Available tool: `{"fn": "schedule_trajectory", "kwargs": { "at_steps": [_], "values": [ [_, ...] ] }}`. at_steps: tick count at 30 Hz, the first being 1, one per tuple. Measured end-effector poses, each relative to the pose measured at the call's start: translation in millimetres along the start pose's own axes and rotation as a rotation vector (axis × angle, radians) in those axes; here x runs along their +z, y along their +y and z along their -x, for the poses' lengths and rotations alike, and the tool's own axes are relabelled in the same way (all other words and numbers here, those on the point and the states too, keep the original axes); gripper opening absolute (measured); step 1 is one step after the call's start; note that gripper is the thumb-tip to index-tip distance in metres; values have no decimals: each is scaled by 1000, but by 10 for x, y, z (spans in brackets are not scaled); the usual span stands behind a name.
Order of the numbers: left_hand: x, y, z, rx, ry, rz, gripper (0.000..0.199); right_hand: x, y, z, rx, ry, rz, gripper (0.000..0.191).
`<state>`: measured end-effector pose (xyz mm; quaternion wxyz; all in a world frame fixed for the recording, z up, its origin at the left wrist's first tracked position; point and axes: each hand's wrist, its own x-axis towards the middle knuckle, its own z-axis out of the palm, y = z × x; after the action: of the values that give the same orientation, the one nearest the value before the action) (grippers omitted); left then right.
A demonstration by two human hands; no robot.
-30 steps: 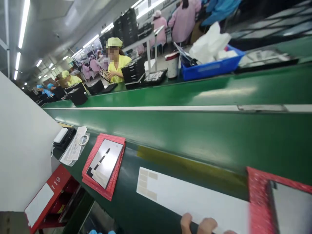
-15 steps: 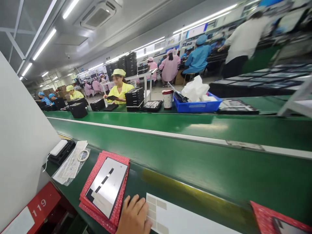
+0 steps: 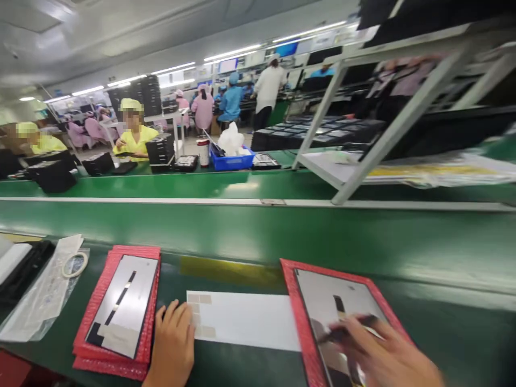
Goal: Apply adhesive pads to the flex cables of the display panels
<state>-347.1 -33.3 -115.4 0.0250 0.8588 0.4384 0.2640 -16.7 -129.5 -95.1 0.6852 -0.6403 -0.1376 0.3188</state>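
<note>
My left hand (image 3: pixel 172 338) rests on the green bench at the left end of a white sheet (image 3: pixel 250 320) bearing small beige rectangles, its fingertips by the sheet's edge. To its left lies a silver panel with a black strip (image 3: pixel 135 290) on stacked red bubble wrap (image 3: pixel 86 333). My right hand (image 3: pixel 379 349), blurred, is over a second silver panel (image 3: pixel 318 285) on red wrap (image 3: pixel 291 285). Its fingers are bent around something dark that I cannot make out.
A roll of tape (image 3: pixel 74 265) lies on plastic bags (image 3: pixel 44 301) at the left. Across the bench stand a blue basket (image 3: pixel 231 163), a cup (image 3: pixel 203 153) and a white rack (image 3: pixel 363 150). A person in yellow (image 3: pixel 137 141) sits opposite.
The view has swung to the right. My right hand and most of the right panel now show. My left hand stays beside the white sheet.
</note>
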Motion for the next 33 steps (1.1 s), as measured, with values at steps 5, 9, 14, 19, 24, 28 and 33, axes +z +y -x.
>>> {"fn": "schedule_trajectory", "kwargs": {
  "at_steps": [5, 9, 14, 19, 24, 28, 33],
  "values": [
    [-115, 42, -337, -40, 24, 164, 31, 505, -89, 107, 124, -100, -79, 68],
    [-14, 22, -459, -89, -30, 282, 28, 770, -109, 144, 129, -177, -95, 68],
    [66, -13, -448, -94, -196, 389, 25, 961, 78, 194, 207, -254, -40, 62],
    [25, -6, -464, 7, -397, 345, 47, 1177, 253, 270, 138, -343, 101, 47],
    [32, 20, -493, 93, -477, 250, 54, 1144, 337, 259, 72, -415, 227, 34],
    [58, 36, -500, 103, -477, 256, 54, 1098, 360, 255, 21, -426, 281, 25],
    [79, 46, -497, 128, -468, 258, 56, 1100, 357, 265, -47, -427, 326, 20]
  ]
}}
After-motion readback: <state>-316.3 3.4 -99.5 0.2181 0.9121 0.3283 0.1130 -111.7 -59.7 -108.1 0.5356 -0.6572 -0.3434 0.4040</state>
